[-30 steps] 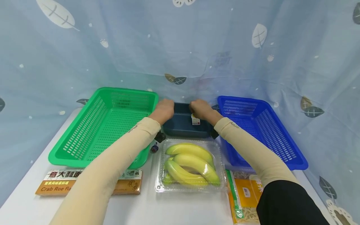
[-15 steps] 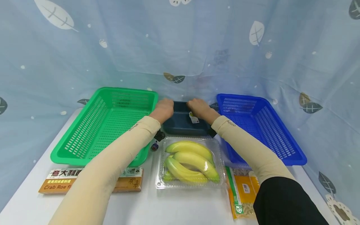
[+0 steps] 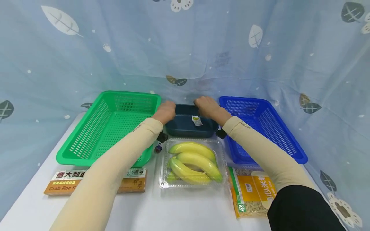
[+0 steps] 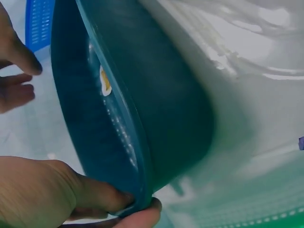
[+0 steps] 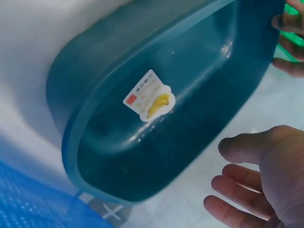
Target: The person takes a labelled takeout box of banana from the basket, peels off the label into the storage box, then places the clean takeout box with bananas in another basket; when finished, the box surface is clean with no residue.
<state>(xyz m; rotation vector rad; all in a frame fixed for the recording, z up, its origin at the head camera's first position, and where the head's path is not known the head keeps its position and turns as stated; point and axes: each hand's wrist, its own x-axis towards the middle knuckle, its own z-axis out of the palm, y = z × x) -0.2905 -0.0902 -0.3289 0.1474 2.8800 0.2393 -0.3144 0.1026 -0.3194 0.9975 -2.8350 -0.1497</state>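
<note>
A dark teal plastic basin (image 3: 188,132) stands at the back of the table, between the two baskets. My left hand (image 3: 166,112) pinches its left end; in the left wrist view, thumb and fingers clasp the rim (image 4: 137,171). Inside the basin lies a small white card (image 5: 149,97) printed with bananas. My right hand (image 3: 208,107) is over the basin's back right side, and the right wrist view shows it apart from the rim, fingers loosely spread, holding nothing. In front of the basin, a clear plastic box (image 3: 163,175) contains several bananas (image 3: 193,163).
A green basket (image 3: 66,157) stands left and a blue basket (image 3: 289,150) right. An orange noodle box (image 3: 133,185) lies front left, partly behind my left sleeve. A yellow pasta bag (image 3: 248,195) lies front right. A blue curtain (image 3: 185,48) hangs behind.
My right hand has drawn up and away from the card, which now lies separate in the basin with its banana picture showing. My left hand stays at the basin's left end.
</note>
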